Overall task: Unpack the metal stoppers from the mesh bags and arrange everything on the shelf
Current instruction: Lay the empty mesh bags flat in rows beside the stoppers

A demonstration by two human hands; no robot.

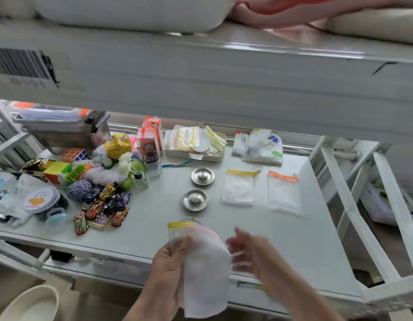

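Two round metal stoppers lie on the grey shelf [281,239], one farther back [202,176] and one nearer [195,199]. To their right lie two flat white mesh bags, one with a yellow top [238,187] and one with an orange top [284,192]. My left hand [169,262] grips a third white mesh bag with a yellow band [204,272] above the shelf's front edge. A third stopper [190,220] peeks out just behind that bag. My right hand [249,251], blurred, has its fingers spread beside the bag.
A heap of toy cars [103,209], puzzle cubes [74,154], yarn and small jars crowds the shelf's left half. A tray of packets [196,144] and folded printed cloth [258,144] sit at the back. An upper shelf [200,77] overhangs; white frame bars [363,216] stand right.
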